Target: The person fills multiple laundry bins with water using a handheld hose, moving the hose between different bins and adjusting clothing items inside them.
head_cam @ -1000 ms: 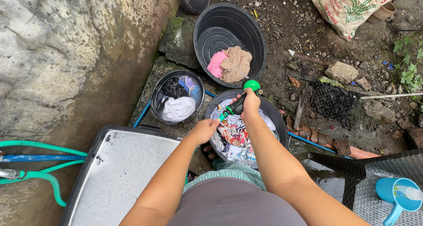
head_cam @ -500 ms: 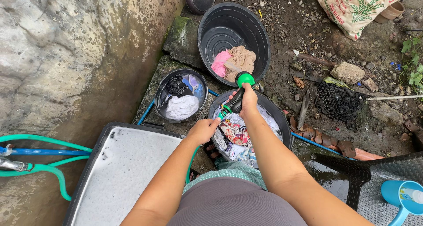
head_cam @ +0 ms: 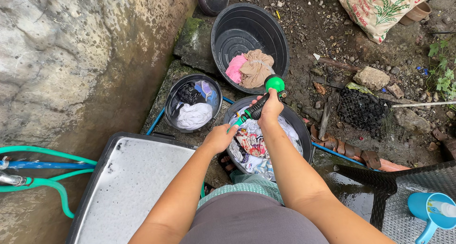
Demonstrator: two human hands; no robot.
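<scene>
Green spray nozzle (head_cam: pixel 264 97) gripped by both hands, right (head_cam: pixel 270 109), left (head_cam: pixel 219 138); 3 black tubs w/ clothes.

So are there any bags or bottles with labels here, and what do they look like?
Woven sack: top right on the dirt ground, lying slumped, tan with red and green print and a green plant picture.
Small bottle: bottom right, lying inside a blue scoop, white with a pale label.
No signs or screens.
</scene>
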